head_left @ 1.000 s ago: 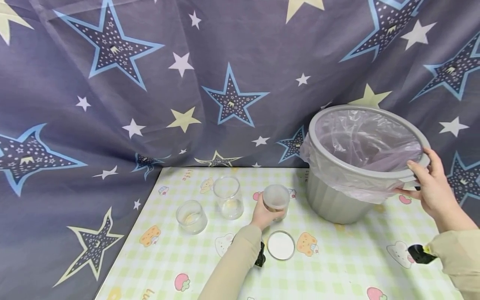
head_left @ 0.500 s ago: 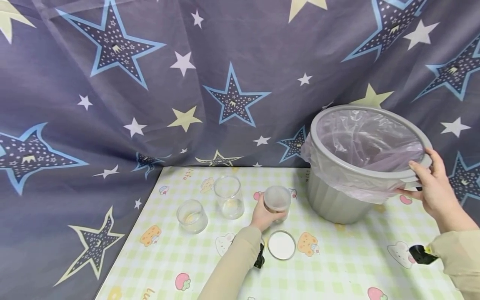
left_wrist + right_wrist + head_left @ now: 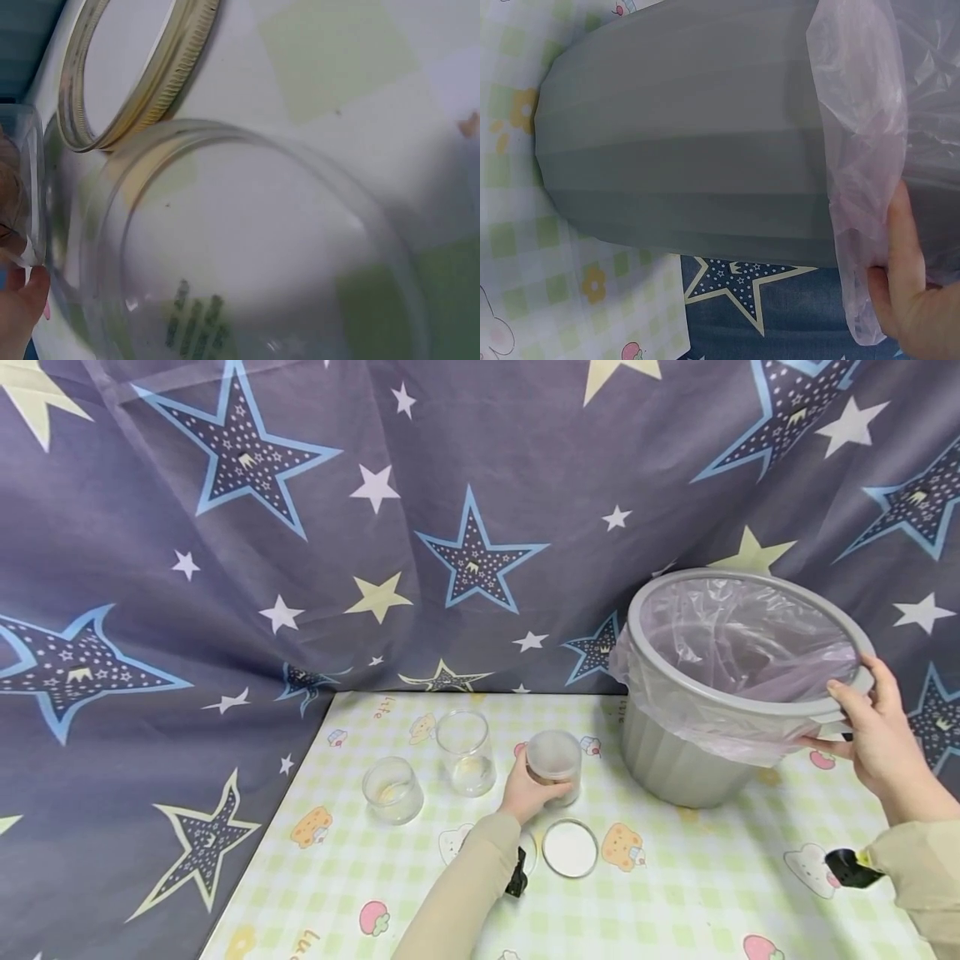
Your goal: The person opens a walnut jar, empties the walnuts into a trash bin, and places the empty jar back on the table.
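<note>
Right hand [image 3: 873,727], fingers clamped on grey bin [image 3: 663,768] at rim, likely steadying it; liner [image 3: 697,714] folded outside, probably keeping mouth open
Left hand [image 3: 527,789] curled round clear container [image 3: 555,752], left of bin; something brownish inside, unidentifiable
Short jar [image 3: 393,793], tall jar [image 3: 465,756] look open, contents unclear

- 2 hands: 1 L hand [image 3: 531,793], 1 R hand [image 3: 885,735]
- 3 clear containers: 1 lidded cont. [image 3: 555,750] in L hand; 1 tall jar [image 3: 465,752] & 1 short jar [image 3: 393,789], both to L of L hand
- 1 ring-edged lid [image 3: 570,848], nearer the person than L hand
- 1 clear rd. piece [image 3: 262,247], by L wrist
- 1 grey bin [image 3: 678,760] w/ 1 bag [image 3: 720,627], at R hand
- 2 blk. devices, 1 per wrist
- 1 tablecloth [image 3: 660,893] under both hands
- 1 star-print curtain [image 3: 330,527] beyond both hands
</note>
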A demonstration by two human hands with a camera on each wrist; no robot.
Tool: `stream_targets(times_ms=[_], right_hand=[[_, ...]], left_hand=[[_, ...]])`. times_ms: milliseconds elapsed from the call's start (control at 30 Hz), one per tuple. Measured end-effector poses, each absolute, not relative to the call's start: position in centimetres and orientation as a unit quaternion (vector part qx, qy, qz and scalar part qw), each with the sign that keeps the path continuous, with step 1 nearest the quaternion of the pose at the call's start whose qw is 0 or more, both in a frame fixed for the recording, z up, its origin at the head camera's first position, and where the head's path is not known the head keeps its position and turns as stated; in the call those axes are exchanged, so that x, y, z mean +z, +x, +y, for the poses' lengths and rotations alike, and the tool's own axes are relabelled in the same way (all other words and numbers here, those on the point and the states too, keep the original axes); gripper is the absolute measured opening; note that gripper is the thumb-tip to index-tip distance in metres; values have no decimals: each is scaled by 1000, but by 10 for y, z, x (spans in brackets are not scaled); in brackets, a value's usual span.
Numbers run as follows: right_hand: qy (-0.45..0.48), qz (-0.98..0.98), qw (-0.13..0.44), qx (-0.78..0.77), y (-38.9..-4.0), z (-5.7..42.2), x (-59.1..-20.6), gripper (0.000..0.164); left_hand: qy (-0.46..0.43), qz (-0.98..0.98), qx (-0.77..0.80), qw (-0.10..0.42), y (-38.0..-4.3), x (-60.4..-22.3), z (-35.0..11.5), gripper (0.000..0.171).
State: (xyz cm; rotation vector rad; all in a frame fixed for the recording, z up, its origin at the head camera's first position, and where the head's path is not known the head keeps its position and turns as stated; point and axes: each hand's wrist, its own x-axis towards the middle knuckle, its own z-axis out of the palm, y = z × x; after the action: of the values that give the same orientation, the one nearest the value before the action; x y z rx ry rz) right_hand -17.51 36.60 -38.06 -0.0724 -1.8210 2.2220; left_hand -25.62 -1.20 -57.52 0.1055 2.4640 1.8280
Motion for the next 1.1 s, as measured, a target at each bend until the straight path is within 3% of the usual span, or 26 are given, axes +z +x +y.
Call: stream_targets(times_ms=[333, 600, 833, 1100], right_hand=[[-26, -640, 144, 754, -175, 364, -381, 50], [-21, -629, 138, 765, -173, 362, -379, 51], [-48, -670, 144, 727, -173, 360, -381, 65], [-27, -649, 150, 745, -176, 364, -384, 57]], left_hand=[[52, 781, 620, 51, -249, -547, -22, 94], [63, 770, 632, 58, -242, -531, -33, 90], [81, 756, 647, 55, -234, -522, -44, 90], [116, 794, 594, 58, -212, -507, -53, 91]])
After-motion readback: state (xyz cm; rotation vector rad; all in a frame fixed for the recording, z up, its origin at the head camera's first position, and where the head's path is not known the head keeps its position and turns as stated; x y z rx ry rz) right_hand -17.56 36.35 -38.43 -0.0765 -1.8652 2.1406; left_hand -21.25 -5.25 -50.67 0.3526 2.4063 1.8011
